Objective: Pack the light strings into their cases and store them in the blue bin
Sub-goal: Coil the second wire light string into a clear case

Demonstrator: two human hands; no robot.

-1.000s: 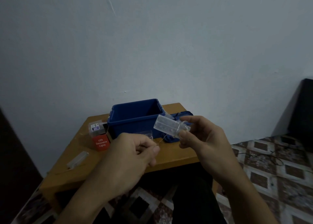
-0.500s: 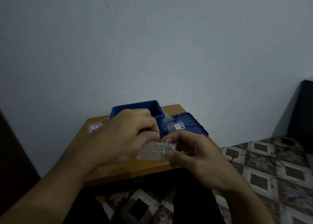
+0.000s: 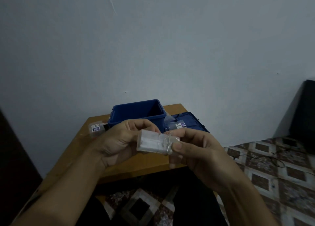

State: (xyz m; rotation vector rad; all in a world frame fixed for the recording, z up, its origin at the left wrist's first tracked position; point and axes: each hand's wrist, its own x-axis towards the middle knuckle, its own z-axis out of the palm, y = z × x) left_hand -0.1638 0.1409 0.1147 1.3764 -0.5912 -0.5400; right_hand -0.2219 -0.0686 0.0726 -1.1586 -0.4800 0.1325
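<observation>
Both hands hold a clear plastic battery box of a light string (image 3: pixel 153 143) above the near edge of the wooden table (image 3: pixel 80 150). My left hand (image 3: pixel 119 143) grips its left end with curled fingers. My right hand (image 3: pixel 192 150) pinches its right end, where thin wire is wound round it. The open blue bin (image 3: pixel 138 114) stands at the back of the table, behind the hands. A clear case with a label (image 3: pixel 96 128) lies left of the bin. Another labelled clear case (image 3: pixel 179 125) lies on the blue lid (image 3: pixel 192 123) to the bin's right.
The table stands against a pale wall. To the right is patterned tiled floor (image 3: pixel 281 171) with thin cables on it, and a dark object (image 3: pixel 305 109) stands in the far right corner. My dark-clothed legs are below the table's front edge.
My left hand came up from the table to join the right on the battery box. Both hands then lifted it slightly and turned it flat toward me.
</observation>
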